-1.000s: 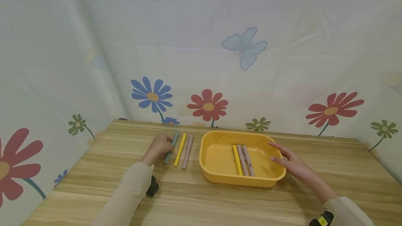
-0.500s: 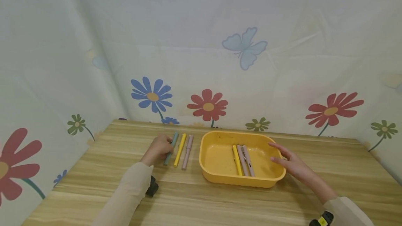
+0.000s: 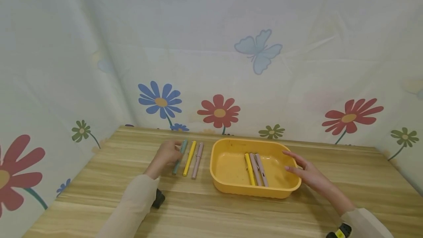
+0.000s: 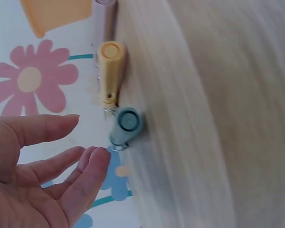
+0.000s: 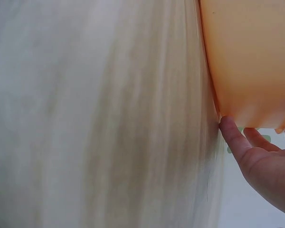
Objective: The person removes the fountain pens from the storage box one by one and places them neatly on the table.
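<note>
My left hand (image 3: 168, 152) is beside a teal pen (image 3: 180, 157) lying on the table. In the left wrist view, the thumb and fingers (image 4: 92, 173) are spread and stand apart from the teal pen (image 4: 126, 124). To its right lie a yellow pen (image 3: 189, 159) and a lilac pen (image 3: 197, 161), roughly parallel. My right hand (image 3: 308, 173) holds the right end of a yellow plastic basin (image 3: 228, 187), thumb and a finger over the rim. The right wrist view has other fingers against the basin's outer wall (image 5: 251, 71). Inside the basin are a yellow pen (image 3: 250, 169) and two lilac pens (image 3: 261, 170).
The wood-grain table (image 3: 198, 212) meets a white cloth backdrop (image 3: 185, 54) printed with flowers and a butterfly. Along the backdrop runs the table's far edge. Black devices are strapped at both wrists, with the left device (image 3: 158, 198) low over the table.
The teal pen has turned slightly, lining up more with the pens beside it. My left hand has let go of it and drawn back a little. My right hand keeps its place at the basin.
</note>
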`<state>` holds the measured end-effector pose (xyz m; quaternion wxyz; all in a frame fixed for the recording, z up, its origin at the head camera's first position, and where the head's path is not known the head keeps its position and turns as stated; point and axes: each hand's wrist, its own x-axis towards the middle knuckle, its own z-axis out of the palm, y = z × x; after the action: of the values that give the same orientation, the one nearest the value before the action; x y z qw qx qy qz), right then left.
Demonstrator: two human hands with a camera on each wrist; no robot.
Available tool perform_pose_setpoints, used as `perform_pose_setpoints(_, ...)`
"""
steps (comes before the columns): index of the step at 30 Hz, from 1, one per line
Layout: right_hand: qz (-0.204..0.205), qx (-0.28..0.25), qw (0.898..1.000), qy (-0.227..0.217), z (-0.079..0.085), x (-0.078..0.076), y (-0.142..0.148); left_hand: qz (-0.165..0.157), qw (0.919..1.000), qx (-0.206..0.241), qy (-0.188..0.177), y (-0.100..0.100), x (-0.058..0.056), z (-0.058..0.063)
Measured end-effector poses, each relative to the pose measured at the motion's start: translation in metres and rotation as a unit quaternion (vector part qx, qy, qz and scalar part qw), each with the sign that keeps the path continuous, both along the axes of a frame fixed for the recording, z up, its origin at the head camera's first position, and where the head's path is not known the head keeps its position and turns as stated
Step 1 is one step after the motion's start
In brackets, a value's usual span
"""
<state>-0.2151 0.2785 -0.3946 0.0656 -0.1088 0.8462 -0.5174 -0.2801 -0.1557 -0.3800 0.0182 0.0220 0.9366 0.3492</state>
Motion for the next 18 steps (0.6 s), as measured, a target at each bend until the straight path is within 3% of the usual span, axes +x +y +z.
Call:
perform_pose_setpoints(16, -0.003, 0.000, 1.000, 0.001, -0.001, 0.000, -0.001, -0.012, 0.9940, 0.090, 0.061, 0.028, 0.023, 0.022)
perform_pose_setpoints(18, -0.004, 0.001, 1.000, 0.000, -0.001, 0.000, 0.000, -0.024, 0.9914, 0.098, 0.083, 0.031, 0.025, 0.022)
